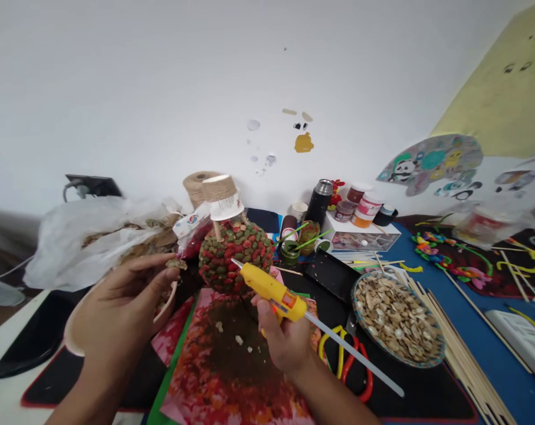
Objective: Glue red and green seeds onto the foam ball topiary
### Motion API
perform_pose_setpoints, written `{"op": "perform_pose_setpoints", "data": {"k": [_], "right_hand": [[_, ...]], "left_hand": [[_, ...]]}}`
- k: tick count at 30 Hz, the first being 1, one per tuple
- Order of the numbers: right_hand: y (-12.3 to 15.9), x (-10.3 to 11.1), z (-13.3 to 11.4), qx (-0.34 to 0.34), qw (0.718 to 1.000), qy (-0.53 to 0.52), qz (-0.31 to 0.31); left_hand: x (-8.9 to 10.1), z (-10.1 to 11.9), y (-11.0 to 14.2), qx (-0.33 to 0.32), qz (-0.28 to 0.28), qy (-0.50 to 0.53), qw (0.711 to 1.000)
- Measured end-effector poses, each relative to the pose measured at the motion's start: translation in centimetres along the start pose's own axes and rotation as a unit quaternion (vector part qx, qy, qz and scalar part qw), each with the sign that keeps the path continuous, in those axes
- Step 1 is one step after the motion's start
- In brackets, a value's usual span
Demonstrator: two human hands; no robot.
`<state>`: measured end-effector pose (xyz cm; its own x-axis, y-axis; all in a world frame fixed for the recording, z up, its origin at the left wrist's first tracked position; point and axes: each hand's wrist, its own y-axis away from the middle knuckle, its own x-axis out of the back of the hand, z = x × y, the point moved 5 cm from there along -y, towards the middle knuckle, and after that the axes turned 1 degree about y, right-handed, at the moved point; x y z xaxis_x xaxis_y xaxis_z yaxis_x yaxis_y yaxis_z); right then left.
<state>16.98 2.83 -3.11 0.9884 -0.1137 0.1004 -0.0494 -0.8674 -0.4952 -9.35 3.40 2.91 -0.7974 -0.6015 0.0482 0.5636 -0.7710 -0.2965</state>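
Note:
My left hand [121,301] pinches a small greenish-brown shell piece [177,264] between thumb and fingertips. Behind that hand sits a pale bowl [75,330], mostly hidden. My right hand [285,339] is wrapped round a yellow hot glue gun [271,289], with a long white glue stick [360,357] trailing from its back. The gun's nozzle points up and left, close to a rounded form [236,251] covered in red and green pieces. On top of that form rests a paper cup [225,203], upside down with twine round its upper part.
A basket of shell-like pieces [397,319] stands at right, beside wooden sticks [453,348]. Red and yellow scissors [355,366] lie near my right wrist. Paint-stained paper [245,378] covers the front. Behind are a black tray [331,274], a thermos [320,200], paint jars and a plastic bag [90,236].

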Motion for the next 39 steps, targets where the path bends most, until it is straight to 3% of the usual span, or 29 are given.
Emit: {"op": "perform_pose_setpoints", "data": {"k": [12,15,20,27,39], "right_hand": [[-0.3,0.7,1.1,-0.030,0.998,-0.033,0.036],[-0.2,0.8,1.1,-0.021,0.999,-0.016,0.030],[-0.3,1.0,0.5,0.005,0.999,0.004,0.034],[-0.2,0.7,0.7,-0.020,1.000,0.005,0.010],[-0.5,0.6,-0.2,0.020,0.999,0.027,0.003]], "left_hand": [[-1.8,2.6,-2.5,-0.155,-0.068,-0.102,0.980],[-2.7,3.2,-3.3,-0.245,-0.097,-0.169,0.950],[-5.1,3.2,-3.5,-0.394,-0.139,-0.267,0.868],[-7.2,1.9,-3.7,-0.451,-0.163,-0.272,0.834],[-7.6,0.5,-4.2,-0.488,-0.189,-0.285,0.803]]}}
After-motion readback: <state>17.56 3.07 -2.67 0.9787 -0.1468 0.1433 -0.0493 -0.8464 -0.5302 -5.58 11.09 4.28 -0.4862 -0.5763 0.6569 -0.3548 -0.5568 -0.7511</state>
